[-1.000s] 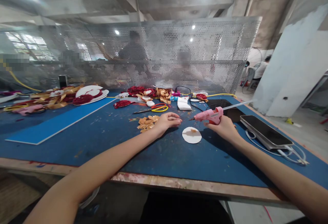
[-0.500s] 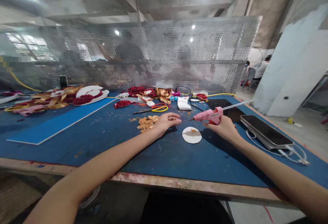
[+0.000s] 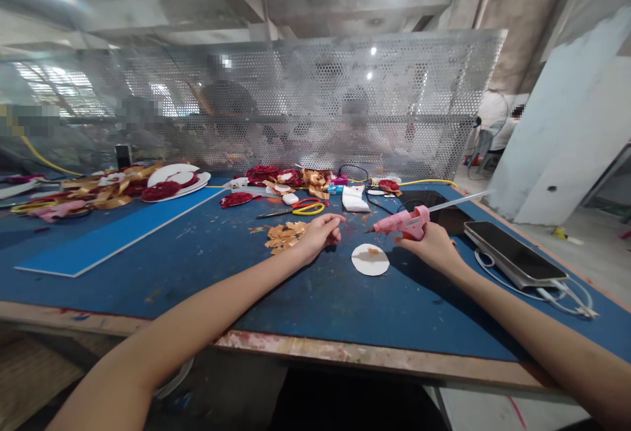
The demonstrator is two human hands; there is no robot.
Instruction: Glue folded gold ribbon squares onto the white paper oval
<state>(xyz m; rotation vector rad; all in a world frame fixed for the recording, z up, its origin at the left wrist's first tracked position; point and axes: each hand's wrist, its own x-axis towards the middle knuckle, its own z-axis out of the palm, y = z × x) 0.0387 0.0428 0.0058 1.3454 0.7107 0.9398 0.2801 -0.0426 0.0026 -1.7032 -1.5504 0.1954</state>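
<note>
In my right hand (image 3: 430, 245) is a pink hot glue gun (image 3: 403, 223), its nozzle pointing left and a long clear glue stick (image 3: 456, 202) jutting from its back. My left hand (image 3: 323, 235) hovers left of the nozzle with fingers curled and thumb and fingertips together; whatever they may pinch is too small or hidden to make out. Between and below both hands lies a round white disc (image 3: 369, 261) with a small gold scrap (image 3: 373, 251) near its upper edge. A pile of gold fabric pieces (image 3: 282, 238) is just left of my left hand.
Yellow-handled scissors (image 3: 308, 207) lie behind the pile. A phone (image 3: 515, 251) with a white cable is at the right. Red and gold ribbon heaps (image 3: 111, 188) and a blue board (image 3: 118, 237) are left. A perforated metal screen (image 3: 305, 109) stands at the back, with people behind it.
My left hand's fingers, stretched out before, have curled in and closed together. My right hand and the glue gun have barely moved, and the disc lies where it was.
</note>
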